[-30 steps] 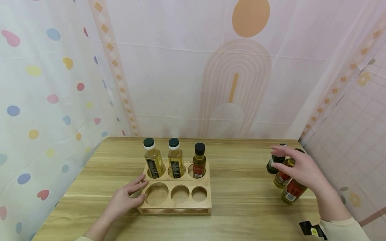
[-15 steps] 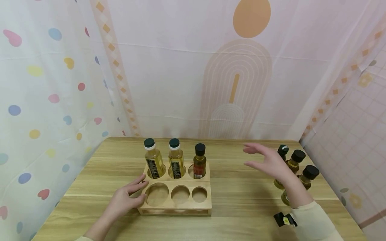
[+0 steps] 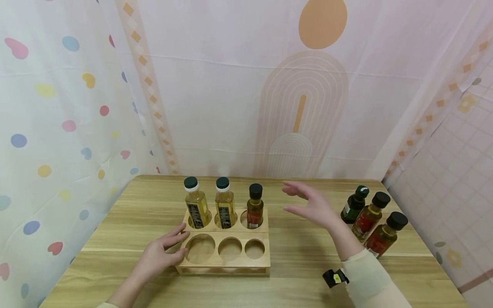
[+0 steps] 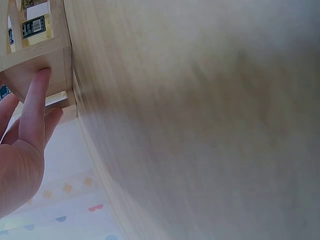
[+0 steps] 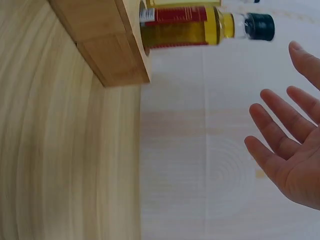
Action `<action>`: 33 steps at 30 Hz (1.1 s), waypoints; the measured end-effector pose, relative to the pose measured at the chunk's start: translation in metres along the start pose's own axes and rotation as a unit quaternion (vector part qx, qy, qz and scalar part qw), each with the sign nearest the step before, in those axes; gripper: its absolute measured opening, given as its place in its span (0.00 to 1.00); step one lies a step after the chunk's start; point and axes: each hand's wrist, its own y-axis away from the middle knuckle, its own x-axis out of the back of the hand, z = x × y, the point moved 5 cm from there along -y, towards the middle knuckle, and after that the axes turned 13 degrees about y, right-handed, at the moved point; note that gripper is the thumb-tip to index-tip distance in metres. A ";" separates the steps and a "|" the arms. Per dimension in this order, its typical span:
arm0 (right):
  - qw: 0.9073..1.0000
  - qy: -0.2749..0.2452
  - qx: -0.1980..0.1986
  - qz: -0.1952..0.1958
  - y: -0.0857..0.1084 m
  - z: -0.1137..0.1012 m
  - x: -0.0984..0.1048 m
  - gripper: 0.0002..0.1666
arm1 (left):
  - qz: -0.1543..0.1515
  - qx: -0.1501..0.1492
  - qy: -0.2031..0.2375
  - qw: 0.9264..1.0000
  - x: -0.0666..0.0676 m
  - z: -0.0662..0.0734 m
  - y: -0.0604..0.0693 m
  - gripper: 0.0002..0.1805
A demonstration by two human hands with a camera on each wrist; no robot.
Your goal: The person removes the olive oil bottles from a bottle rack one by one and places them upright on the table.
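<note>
A two-tier wooden bottle rack [image 3: 263, 259] stands on the table. Its back row holds two green-capped oil bottles [image 3: 196, 205] and, at the right end, a black-capped bottle with a red label [image 3: 254, 209]; the three front holes have nothing in them. My left hand [image 3: 161, 252] rests against the rack's left side, and one finger touches the wood in the left wrist view. In the air to the right of the rack, my right hand [image 3: 310, 205] has its fingers spread and nothing in them. The red-label bottle [image 5: 180, 25] also shows in the right wrist view, apart from that hand.
At the table's right side stand a dark green bottle [image 3: 353, 207] and two red-label bottles with black caps, the nearer one [image 3: 381, 239] partly behind the right forearm. A black strap piece [image 3: 334, 278] hangs at the right sleeve. Patterned curtains [image 3: 215, 94] surround the table.
My right hand has moved left from above the right-hand bottles toward the rack, bringing those bottles into fuller view. The left hand and the rack have stayed in place.
</note>
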 end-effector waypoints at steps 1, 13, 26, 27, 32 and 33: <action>1.000 -0.007 -0.001 -0.002 -0.002 -0.001 -0.003 0.37 | 0.000 0.000 -0.001 1.000 0.000 0.000 0.000 0.26; 0.997 -0.074 -0.009 -0.013 -0.022 -0.016 -0.034 0.37 | -0.002 0.001 -0.005 1.000 0.001 0.001 0.000 0.26; 0.988 -0.148 -0.039 0.003 -0.037 -0.024 -0.056 0.33 | 0.001 -0.001 -0.008 1.000 0.001 0.001 0.000 0.26; 0.988 -0.150 -0.044 0.005 -0.037 -0.024 -0.057 0.33 | 0.001 -0.002 -0.009 1.000 0.001 0.001 0.000 0.26; 0.985 -0.157 -0.062 0.019 -0.038 -0.026 -0.060 0.30 | 0.001 0.000 -0.012 1.000 0.001 0.001 0.000 0.26; 0.985 -0.161 -0.064 0.021 -0.038 -0.026 -0.060 0.30 | 0.001 0.001 -0.012 1.000 0.001 0.001 0.000 0.26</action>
